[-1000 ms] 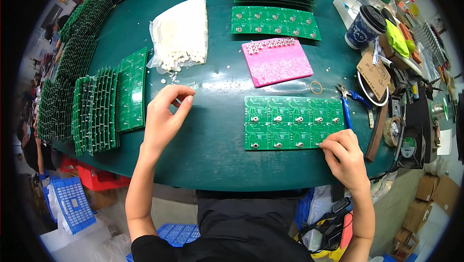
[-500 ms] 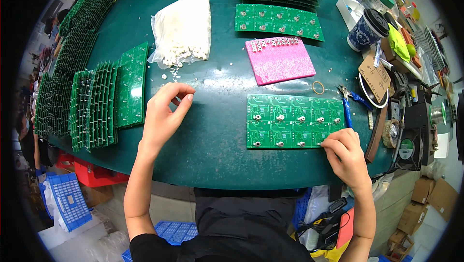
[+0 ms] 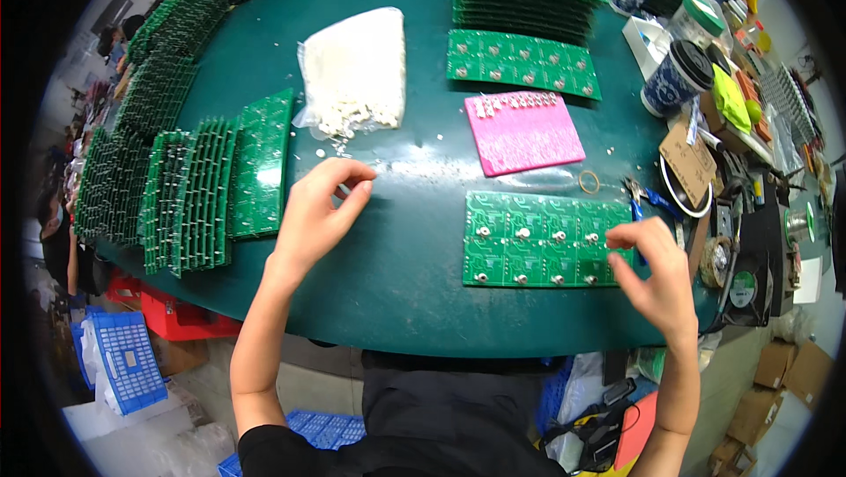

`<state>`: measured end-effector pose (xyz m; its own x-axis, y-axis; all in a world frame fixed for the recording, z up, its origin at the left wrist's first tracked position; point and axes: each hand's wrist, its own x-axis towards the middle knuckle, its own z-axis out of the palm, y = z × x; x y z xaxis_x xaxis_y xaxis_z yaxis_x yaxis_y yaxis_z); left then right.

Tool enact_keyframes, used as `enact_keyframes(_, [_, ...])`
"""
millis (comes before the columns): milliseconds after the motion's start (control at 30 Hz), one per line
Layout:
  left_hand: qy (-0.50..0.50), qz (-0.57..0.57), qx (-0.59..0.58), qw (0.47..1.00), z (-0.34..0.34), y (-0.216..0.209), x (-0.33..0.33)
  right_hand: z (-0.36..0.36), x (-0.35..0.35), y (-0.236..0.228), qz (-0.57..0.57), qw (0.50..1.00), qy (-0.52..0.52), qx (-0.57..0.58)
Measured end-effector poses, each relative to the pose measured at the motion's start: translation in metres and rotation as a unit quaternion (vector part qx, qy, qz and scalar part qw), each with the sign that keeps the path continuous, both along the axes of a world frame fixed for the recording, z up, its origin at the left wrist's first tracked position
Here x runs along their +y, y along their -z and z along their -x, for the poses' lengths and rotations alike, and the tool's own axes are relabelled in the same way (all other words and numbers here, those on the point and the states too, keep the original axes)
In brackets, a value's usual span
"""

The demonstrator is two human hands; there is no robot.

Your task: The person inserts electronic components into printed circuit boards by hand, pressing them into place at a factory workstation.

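Note:
A green circuit board (image 3: 520,257) lies flat at the right of the table, bearing two rows of small metal connectors (image 3: 559,236). Over its right end hovers my right hand (image 3: 654,266), open, thumb and forefinger apart with nothing visible between them. My left hand (image 3: 319,213) is held above the table left of the board, its thumb and forefinger nearly meeting in a pinch. Whatever it may hold is too small or hidden to make out. Beyond that hand lies a clear bag (image 3: 357,67) of small white parts, some spilled at its mouth.
A pink foam block (image 3: 529,138) holding several metal connectors sits behind the board. More boards stand in rows (image 3: 207,195) at left and in a stack (image 3: 524,6) at the back. Blue-handled cutters (image 3: 648,195), a rubber band (image 3: 589,181) and a patterned cup (image 3: 677,79) are at right.
My right hand has lifted from the board's near right connector, and its thumb and forefinger have parted. My left hand keeps its pinch. The whole view has shifted slightly.

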<state>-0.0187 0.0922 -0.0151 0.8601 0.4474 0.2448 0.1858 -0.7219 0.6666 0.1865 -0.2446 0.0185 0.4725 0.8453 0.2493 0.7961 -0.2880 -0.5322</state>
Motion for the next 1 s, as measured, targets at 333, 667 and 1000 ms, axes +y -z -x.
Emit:
enact_keyframes(333, [-0.006,-0.143,0.021,0.989,-0.027,-0.003,0.020,-0.083,0.163,0.080,-0.054,0.996,0.033,-0.064])
enact_keyframes(667, [-0.033,-0.246,0.008,0.969,-0.068,0.036,0.049,-0.079,0.185,0.092,-0.019,0.951,0.064,-0.302])
enact_keyframes(1000, [-0.025,-0.200,-0.010,0.979,-0.065,0.041,0.043,-0.053,0.138,0.049,-0.094,0.982,0.059,0.153])
